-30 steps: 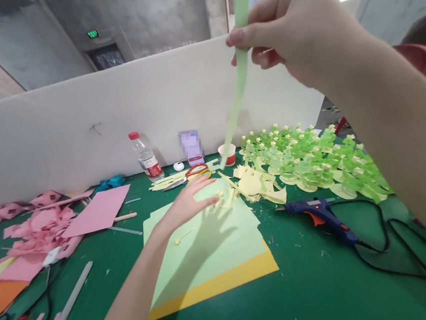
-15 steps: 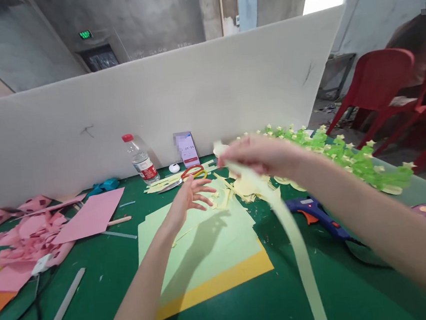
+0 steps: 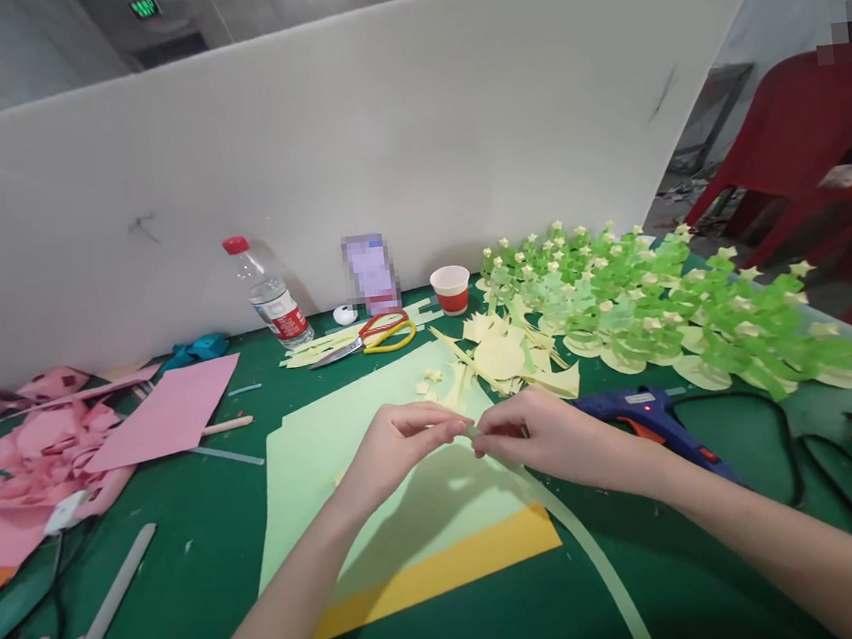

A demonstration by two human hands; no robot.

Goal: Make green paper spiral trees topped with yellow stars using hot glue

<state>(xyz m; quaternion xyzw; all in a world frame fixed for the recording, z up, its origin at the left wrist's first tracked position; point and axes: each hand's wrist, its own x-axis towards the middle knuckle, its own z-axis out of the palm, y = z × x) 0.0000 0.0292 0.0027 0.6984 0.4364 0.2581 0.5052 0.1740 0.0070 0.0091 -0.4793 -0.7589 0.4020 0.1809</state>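
My left hand (image 3: 406, 449) and my right hand (image 3: 541, 436) meet above the pale green paper sheets (image 3: 298, 477), fingertips nearly touching. Between them they pinch the end of a long, pale green paper strip (image 3: 595, 554). From my right hand the strip curves down toward the table's near edge. Under the green sheets, a yellow-orange sheet (image 3: 450, 573) sticks out along the near side. Several tiny paper stars (image 3: 430, 381) lie just beyond my fingers. A blue glue gun (image 3: 650, 413) rests to the right of my right hand, partly behind it.
Scissors (image 3: 386, 335) lie on paper strips behind the sheets, near a bottle (image 3: 273, 299), a phone (image 3: 372, 272) and a paper cup (image 3: 452, 292). Green paper plants (image 3: 643, 309) fill the right back. Pink paper scraps (image 3: 46, 446) cover the left. A white panel (image 3: 379, 143) bounds the back.
My right hand has come down and toward my left hand with the strip. My left hand, spread before, now pinches the strip's end beside it. The view has tilted downward.
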